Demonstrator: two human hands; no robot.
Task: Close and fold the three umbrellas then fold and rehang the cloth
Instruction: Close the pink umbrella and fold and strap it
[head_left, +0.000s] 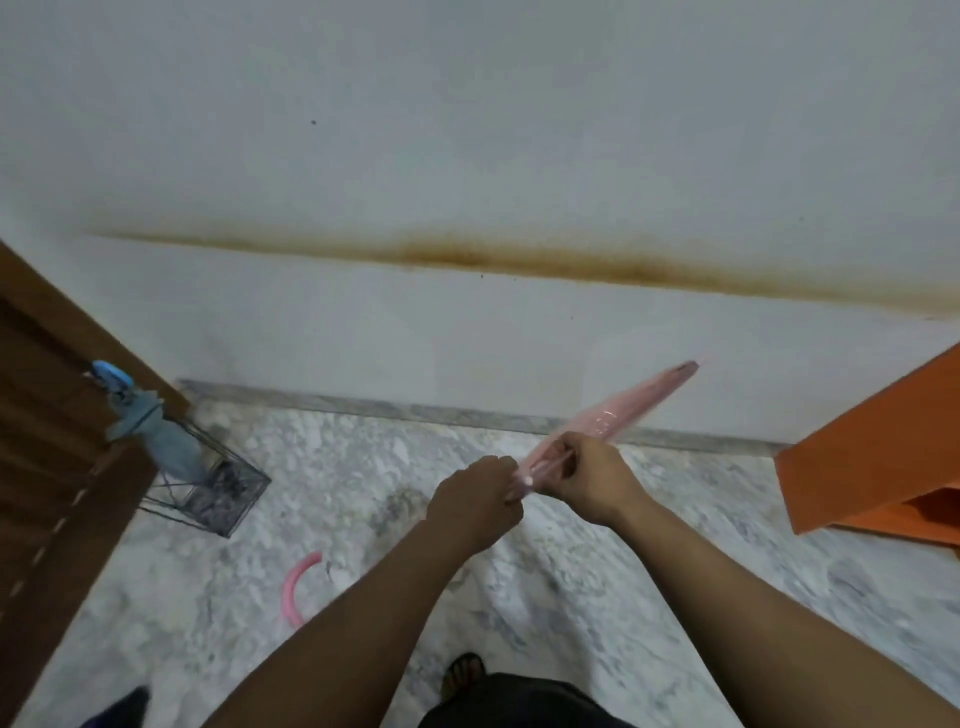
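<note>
A closed pink umbrella (623, 410) slants up to the right in front of the white wall, its image blurred. My right hand (587, 475) grips its folded canopy near the lower end. My left hand (475, 501) pinches the canopy's edge just left of that. The umbrella's curved pink handle (296, 587) shows below my left forearm. A closed blue umbrella (156, 431) stands in a wire basket (228, 499) at the left, by the wooden door.
A brown wooden door (47, 426) fills the left edge. An orange piece of furniture (878, 447) juts in at the right. The floor is grey-white marble (332, 467). My foot in a sandal (462, 670) shows at the bottom.
</note>
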